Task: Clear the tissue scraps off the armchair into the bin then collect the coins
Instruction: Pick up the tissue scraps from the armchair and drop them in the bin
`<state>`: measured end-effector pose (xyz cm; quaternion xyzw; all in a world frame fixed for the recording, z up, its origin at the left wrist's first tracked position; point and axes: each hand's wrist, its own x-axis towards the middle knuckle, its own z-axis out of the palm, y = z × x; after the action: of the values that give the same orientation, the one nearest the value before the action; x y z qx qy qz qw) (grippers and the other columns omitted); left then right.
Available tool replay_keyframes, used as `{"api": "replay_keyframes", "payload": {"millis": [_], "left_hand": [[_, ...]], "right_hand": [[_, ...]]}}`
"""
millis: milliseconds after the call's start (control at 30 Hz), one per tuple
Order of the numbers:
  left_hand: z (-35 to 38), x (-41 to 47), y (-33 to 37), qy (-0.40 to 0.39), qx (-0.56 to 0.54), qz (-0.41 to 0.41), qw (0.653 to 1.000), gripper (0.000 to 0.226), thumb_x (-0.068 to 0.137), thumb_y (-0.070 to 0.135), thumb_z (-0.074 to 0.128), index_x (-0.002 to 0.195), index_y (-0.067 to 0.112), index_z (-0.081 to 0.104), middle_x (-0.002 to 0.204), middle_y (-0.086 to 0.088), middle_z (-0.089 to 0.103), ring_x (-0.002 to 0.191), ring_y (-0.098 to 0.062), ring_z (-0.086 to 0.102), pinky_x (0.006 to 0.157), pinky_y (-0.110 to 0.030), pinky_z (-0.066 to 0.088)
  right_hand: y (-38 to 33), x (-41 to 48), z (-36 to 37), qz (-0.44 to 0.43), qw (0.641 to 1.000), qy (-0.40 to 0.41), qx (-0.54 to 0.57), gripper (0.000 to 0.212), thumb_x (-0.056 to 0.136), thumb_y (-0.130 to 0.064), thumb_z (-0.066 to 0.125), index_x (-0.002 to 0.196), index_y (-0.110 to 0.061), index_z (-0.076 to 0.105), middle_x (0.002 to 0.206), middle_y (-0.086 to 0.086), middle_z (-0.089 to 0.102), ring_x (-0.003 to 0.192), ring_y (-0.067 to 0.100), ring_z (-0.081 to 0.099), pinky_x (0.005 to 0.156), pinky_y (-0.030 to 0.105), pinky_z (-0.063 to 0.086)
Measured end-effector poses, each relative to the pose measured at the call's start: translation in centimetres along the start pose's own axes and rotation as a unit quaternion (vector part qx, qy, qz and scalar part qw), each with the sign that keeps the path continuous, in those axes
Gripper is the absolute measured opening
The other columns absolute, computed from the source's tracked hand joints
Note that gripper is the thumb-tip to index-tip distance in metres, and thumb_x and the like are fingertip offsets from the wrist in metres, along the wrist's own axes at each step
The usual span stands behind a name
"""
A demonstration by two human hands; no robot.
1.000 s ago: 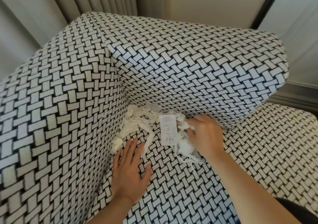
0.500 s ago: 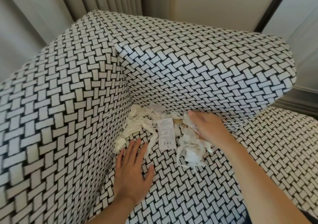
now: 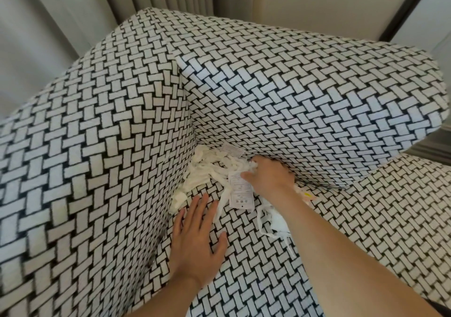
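Note:
White tissue scraps [image 3: 207, 170] lie heaped in the back left corner of the armchair seat [image 3: 256, 280], which has a black and white woven pattern. My right hand [image 3: 268, 173] reaches into the heap with its fingers curled round a clump of scraps, its thumb on a printed white fabric label [image 3: 240, 191]. More scraps [image 3: 275, 219] trail beneath my right forearm. My left hand [image 3: 197, 241] rests flat on the seat, fingers straight, just in front of the heap. No coins and no bin are in view.
The armchair's left armrest [image 3: 85, 158] and its backrest [image 3: 305, 92] close in the corner. A second small label [image 3: 231, 149] sits at the seam behind the heap. Pale curtains [image 3: 73, 12] and a wall stand behind the chair.
My right hand has moved back and left, deeper into the heap, and curled round scraps. The clump it had pulled forward now lies under my forearm. My left hand has stayed flat.

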<state>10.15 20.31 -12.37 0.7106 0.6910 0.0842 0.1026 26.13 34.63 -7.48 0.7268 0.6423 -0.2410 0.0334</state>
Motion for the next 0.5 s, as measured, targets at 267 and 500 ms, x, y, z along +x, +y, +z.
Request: {"api": "replay_keyframes", "payload": {"millis": [267, 500], "left_hand": [[0.0, 0.0, -0.1, 0.006, 0.001, 0.012, 1.0, 0.064, 0.088, 0.049, 0.032, 0.146, 0.025, 0.021, 0.155, 0.003, 0.022, 0.144, -0.013, 0.012, 0.112, -0.042, 0.013], [0.1, -0.1, -0.1, 0.006, 0.009, 0.008, 1.0, 0.064, 0.088, 0.049, 0.032, 0.146, 0.026, 0.018, 0.155, 0.002, 0.021, 0.144, -0.014, 0.013, 0.111, -0.042, 0.014]], "right_hand": [[0.0, -1.2, 1.1, -0.005, 0.991, 0.125, 0.047, 0.032, 0.092, -0.036, 0.056, 0.123, -0.027, 0.056, 0.114, 0.007, 0.064, 0.112, 0.028, 0.054, 0.099, 0.043, 0.04], [0.8, -2.9, 1.3, -0.093, 0.983, 0.146, 0.058, 0.03, 0.093, -0.027, 0.053, 0.123, -0.028, 0.056, 0.114, 0.006, 0.06, 0.108, 0.027, 0.053, 0.09, 0.045, 0.047]]}}
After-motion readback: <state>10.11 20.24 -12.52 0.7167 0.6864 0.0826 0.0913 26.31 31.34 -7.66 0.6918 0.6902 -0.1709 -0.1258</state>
